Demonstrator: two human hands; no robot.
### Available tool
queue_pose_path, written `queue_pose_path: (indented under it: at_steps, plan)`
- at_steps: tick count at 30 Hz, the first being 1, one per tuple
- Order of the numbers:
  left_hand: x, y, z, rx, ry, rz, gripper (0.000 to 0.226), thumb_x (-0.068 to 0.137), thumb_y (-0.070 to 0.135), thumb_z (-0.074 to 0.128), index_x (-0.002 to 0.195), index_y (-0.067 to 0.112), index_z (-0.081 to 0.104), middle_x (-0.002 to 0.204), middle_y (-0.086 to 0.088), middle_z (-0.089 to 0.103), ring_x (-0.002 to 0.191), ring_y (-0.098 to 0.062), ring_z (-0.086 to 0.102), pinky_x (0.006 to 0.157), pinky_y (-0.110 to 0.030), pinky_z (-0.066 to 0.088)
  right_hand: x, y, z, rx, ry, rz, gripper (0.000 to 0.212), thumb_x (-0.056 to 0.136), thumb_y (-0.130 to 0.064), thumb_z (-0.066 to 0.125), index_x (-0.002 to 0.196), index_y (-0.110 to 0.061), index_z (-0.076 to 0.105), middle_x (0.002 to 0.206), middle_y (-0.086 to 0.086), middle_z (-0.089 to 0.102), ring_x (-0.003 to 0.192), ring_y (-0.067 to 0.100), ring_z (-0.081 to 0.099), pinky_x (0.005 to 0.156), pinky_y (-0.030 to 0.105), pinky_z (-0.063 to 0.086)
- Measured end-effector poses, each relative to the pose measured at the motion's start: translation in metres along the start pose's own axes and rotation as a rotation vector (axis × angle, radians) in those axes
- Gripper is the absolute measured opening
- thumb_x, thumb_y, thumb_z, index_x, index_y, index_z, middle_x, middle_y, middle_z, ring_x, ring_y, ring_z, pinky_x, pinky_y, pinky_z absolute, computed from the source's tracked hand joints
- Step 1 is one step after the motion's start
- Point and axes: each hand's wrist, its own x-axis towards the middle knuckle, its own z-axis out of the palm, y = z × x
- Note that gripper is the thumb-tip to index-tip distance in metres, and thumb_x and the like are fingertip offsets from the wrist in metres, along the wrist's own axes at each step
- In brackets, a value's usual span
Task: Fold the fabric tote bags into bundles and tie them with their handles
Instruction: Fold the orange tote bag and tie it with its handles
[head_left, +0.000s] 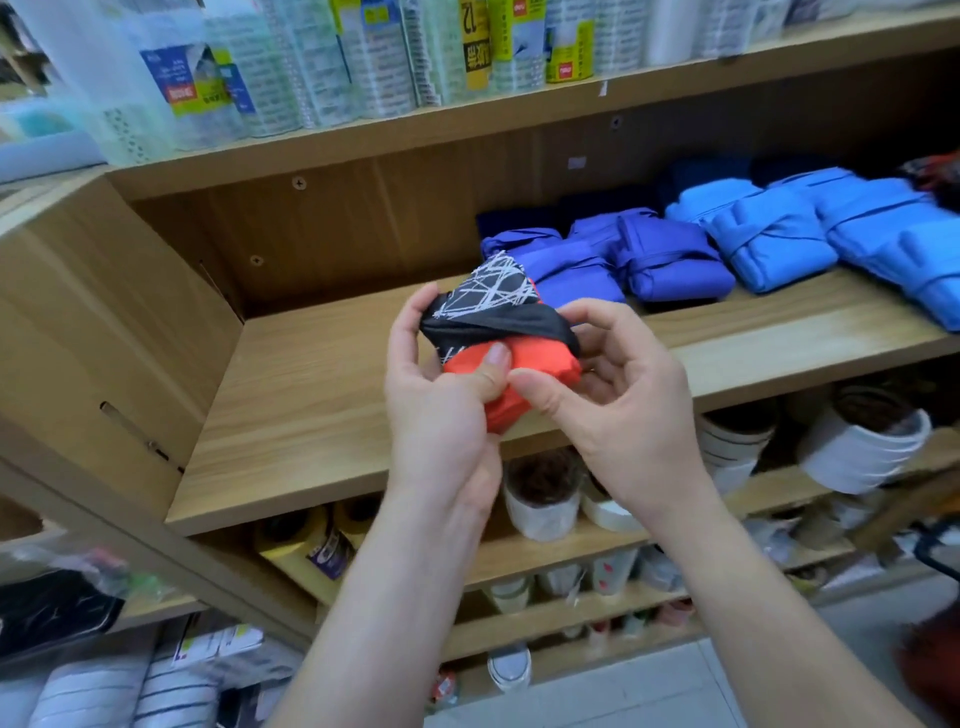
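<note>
A person's left hand (441, 400) and right hand (618, 400) clamp a folded orange-and-black fabric tote bundle (524, 366) between them. The left thumb presses the orange fold and the right fingers pinch the black handle strap (498, 325), apparently so the wrap holds tight. Beyond the fingers, tied blue fabric bundles (670, 260) line the wooden shelf (311, 395).

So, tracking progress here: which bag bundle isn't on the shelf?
The orange-and-black bundle with white lines, gripped in the left hand and right hand; the blue bundles lie on the shelf.
</note>
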Motion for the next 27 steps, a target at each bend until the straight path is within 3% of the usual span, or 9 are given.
queue_pose_path:
  at_steps: [5,10,14,16,18,20,22,25,27]
  plan:
    - [0.0,-0.005,0.001,-0.011,0.048,-0.097,0.068,0.082,-0.023,0.048,0.126,0.027,0.057,0.107,-0.013,0.071,0.102,-0.037,0.068,0.088,-0.067,0.049,0.0,-0.005,-0.019,0.003,-0.086,0.083,0.037,0.065,-0.013,0.088,0.081,-0.023,0.056,0.076,-0.013,0.058,0.072,0.005,0.055,0.066,0.022,0.053]
    - [-0.004,-0.011,0.007,-0.062,0.064,-0.18,0.068,0.087,-0.021,0.042,0.126,0.032,0.054,0.109,-0.011,0.069,0.102,-0.037,0.067,0.09,-0.063,0.049,-0.01,0.008,-0.013,-0.392,0.123,-0.266,0.031,0.077,-0.011,0.077,0.076,-0.025,0.049,0.072,-0.006,0.054,0.066,0.017,0.055,0.059,0.036,0.049]
    - [-0.007,-0.02,0.017,-0.228,0.059,-0.243,0.064,0.09,-0.018,0.04,0.124,0.034,0.055,0.082,-0.005,0.072,0.067,-0.024,0.069,0.07,-0.046,0.057,-0.018,0.017,-0.011,-0.59,0.315,-0.545,0.019,0.087,-0.006,0.068,0.074,-0.003,0.055,0.07,0.012,0.05,0.059,0.028,0.049,0.053,0.042,0.044]
    - [-0.009,-0.023,0.017,-0.286,0.063,-0.275,0.061,0.091,-0.016,0.041,0.123,0.034,0.054,0.083,-0.007,0.072,0.064,-0.023,0.069,0.065,-0.042,0.057,-0.019,0.018,-0.011,-0.561,0.321,-0.492,0.018,0.086,-0.007,0.07,0.075,-0.008,0.056,0.071,0.011,0.05,0.059,0.028,0.05,0.053,0.045,0.045]
    - [-0.01,-0.025,0.013,-0.3,0.05,-0.284,0.058,0.091,-0.015,0.042,0.123,0.033,0.053,0.097,-0.011,0.069,0.073,-0.026,0.068,0.065,-0.044,0.057,-0.014,0.006,-0.017,-0.334,0.204,-0.193,0.031,0.08,-0.008,0.076,0.087,-0.03,0.055,0.079,0.003,0.053,0.059,0.026,0.058,0.054,0.047,0.053]
    - [-0.01,-0.024,0.009,-0.305,0.032,-0.276,0.059,0.091,-0.015,0.041,0.125,0.032,0.052,0.104,-0.011,0.068,0.084,-0.029,0.067,0.065,-0.041,0.057,-0.008,-0.008,-0.03,-0.175,0.017,0.028,0.046,0.072,-0.005,0.083,0.098,-0.033,0.057,0.084,-0.003,0.057,0.06,0.017,0.062,0.062,0.041,0.059]
    - [-0.009,-0.023,0.009,-0.312,0.043,-0.285,0.06,0.09,-0.015,0.041,0.124,0.033,0.053,0.101,-0.009,0.069,0.088,-0.03,0.067,0.065,-0.039,0.057,-0.004,-0.012,-0.04,-0.247,-0.076,0.022,0.042,0.068,-0.003,0.086,0.092,-0.029,0.062,0.085,-0.008,0.063,0.065,0.008,0.061,0.065,0.032,0.057]
    - [-0.009,-0.021,0.014,-0.337,0.026,-0.31,0.058,0.09,-0.016,0.038,0.116,0.033,0.055,0.101,-0.01,0.068,0.085,-0.031,0.067,0.06,-0.04,0.058,-0.008,-0.008,-0.038,-0.374,0.02,-0.133,0.034,0.069,-0.007,0.083,0.076,-0.028,0.058,0.078,0.0,0.064,0.066,0.014,0.063,0.058,0.034,0.055]
    - [-0.009,-0.023,0.016,-0.335,0.018,-0.324,0.058,0.091,-0.016,0.036,0.115,0.033,0.055,0.101,-0.011,0.068,0.086,-0.033,0.067,0.065,-0.046,0.058,-0.014,0.004,-0.034,-0.533,0.105,-0.303,0.036,0.068,0.006,0.078,0.071,-0.017,0.051,0.068,0.006,0.053,0.06,0.022,0.054,0.052,0.038,0.045]
